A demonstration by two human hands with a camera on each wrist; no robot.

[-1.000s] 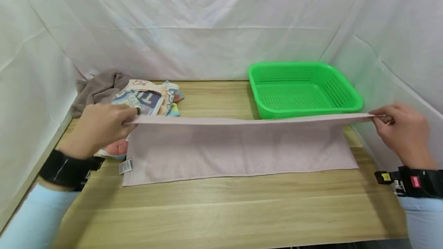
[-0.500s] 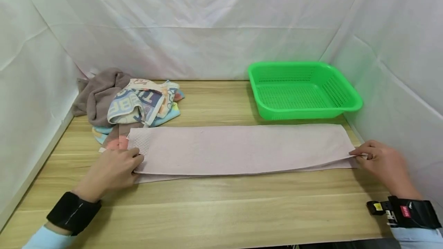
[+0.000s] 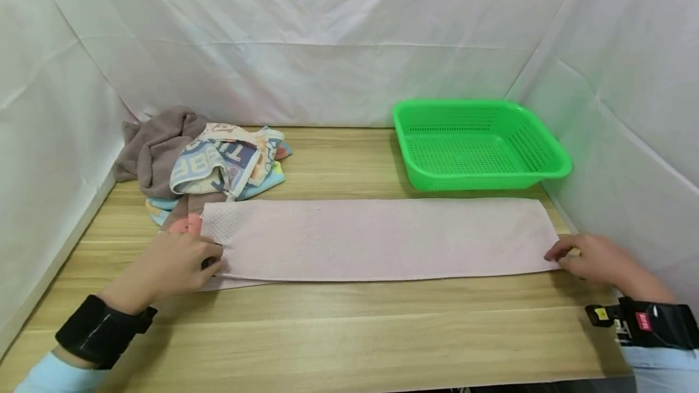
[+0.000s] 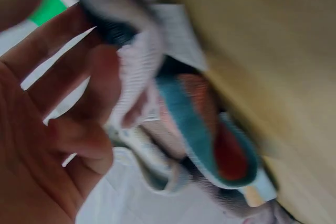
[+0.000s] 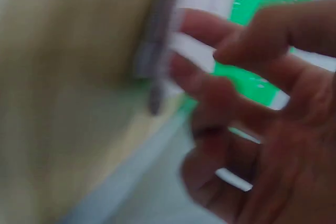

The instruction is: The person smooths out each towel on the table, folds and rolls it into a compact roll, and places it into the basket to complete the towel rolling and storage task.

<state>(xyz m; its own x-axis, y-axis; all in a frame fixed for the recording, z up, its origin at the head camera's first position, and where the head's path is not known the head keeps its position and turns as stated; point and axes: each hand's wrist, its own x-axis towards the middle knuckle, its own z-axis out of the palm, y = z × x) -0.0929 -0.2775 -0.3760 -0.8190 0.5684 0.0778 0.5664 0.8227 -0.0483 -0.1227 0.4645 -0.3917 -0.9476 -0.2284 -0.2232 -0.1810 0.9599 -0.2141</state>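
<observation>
A pale pink towel (image 3: 382, 240) lies folded over in a long flat strip on the wooden table. Its two layers do not quite line up at the lower left, where a sliver of the under layer shows. My left hand (image 3: 173, 264) is at the towel's near left corner. In the left wrist view, its thumb stands away from the other fingers, beside the towel's edge (image 4: 140, 66). At the near right corner, my right hand (image 3: 601, 262) touches the cloth with its fingertips. The right wrist view, blurred, shows that thumb apart from the cloth.
A heap of crumpled cloths (image 3: 213, 168), grey-brown and printed, sits at the back left, next to the towel's left end. Behind the towel on the right is a green perforated basket (image 3: 480, 182). White sheets (image 3: 349, 47) hang at the back and both sides.
Both hands came down toward the near side with the towel's raised edge, laying the top layer over the lower one. Since half a second ago, the right corner has settled flat and the grips have loosened.
</observation>
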